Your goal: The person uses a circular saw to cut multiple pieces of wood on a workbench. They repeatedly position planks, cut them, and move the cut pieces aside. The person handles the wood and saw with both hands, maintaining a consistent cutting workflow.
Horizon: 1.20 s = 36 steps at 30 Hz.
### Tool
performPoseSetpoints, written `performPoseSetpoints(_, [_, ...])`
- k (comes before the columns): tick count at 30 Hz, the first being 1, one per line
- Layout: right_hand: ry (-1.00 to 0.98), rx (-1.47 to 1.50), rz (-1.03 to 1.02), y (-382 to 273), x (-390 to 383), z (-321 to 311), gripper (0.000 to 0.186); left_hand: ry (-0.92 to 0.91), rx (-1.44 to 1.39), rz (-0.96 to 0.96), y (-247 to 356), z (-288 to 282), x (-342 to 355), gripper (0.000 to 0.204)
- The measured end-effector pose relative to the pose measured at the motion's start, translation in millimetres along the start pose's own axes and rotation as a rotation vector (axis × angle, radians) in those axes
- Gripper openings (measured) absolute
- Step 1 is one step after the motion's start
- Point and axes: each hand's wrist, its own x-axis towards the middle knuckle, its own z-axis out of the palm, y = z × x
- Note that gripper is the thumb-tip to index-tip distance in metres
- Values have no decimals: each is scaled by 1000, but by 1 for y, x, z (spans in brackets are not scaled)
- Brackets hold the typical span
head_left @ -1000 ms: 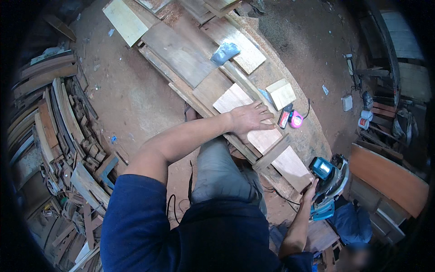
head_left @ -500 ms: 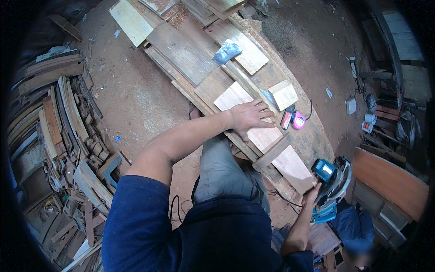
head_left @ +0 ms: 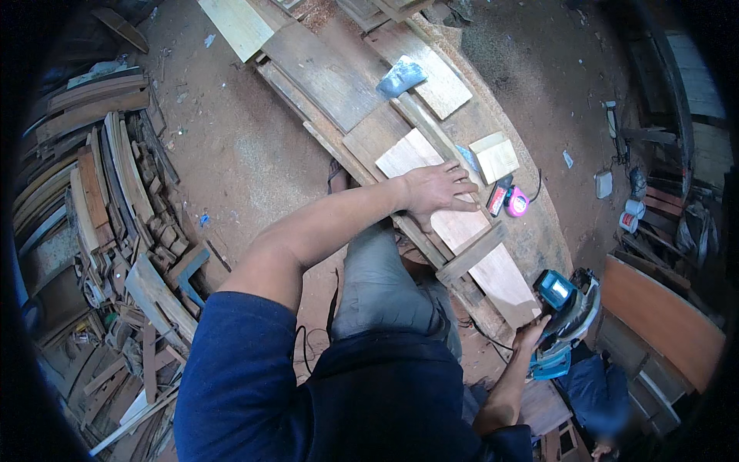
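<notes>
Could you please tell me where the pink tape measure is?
In the head view, the pink tape measure lies right of centre on the workbench, below the pale wooden block and right of the left hand.

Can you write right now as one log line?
left hand: palm down on pale board | right hand: beside teal power saw, grip unclear | wooden crosspiece: across board | pink tape measure: on bench

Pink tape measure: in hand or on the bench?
On the bench: the pink tape measure lies clear of left hand, on pale board, and right hand, by teal saw.
</notes>
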Motion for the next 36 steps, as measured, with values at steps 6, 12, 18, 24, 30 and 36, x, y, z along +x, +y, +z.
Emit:
performPoseSetpoints(6, [-163, 94, 33, -16, -25, 44, 76, -21, 29, -7, -2, 4, -3, 116])
performPoseSetpoints(12, [-150, 25, 59, -14, -19, 34, 78, -47, -18, -8, -5, 1, -4, 116])
performPoseSetpoints(18, [71, -435, -160, -48, -63, 95, 67, -41, -59, -34, 0, 2, -11, 116])
performPoseSetpoints(24, [85, -207, 37, 4, 11, -13, 59, -19, -10, -2, -4, 5, -5, 114])
performPoseSetpoints(30, [-2, -202, 188, -41, -14, 30, 66, -41, 1, 0, -3, 3, -2, 115])
performPoseSetpoints(36, [-58, -1151, -941, -94, -130, 159, 105, -65, -72, -63, -5, 0, -9, 116])
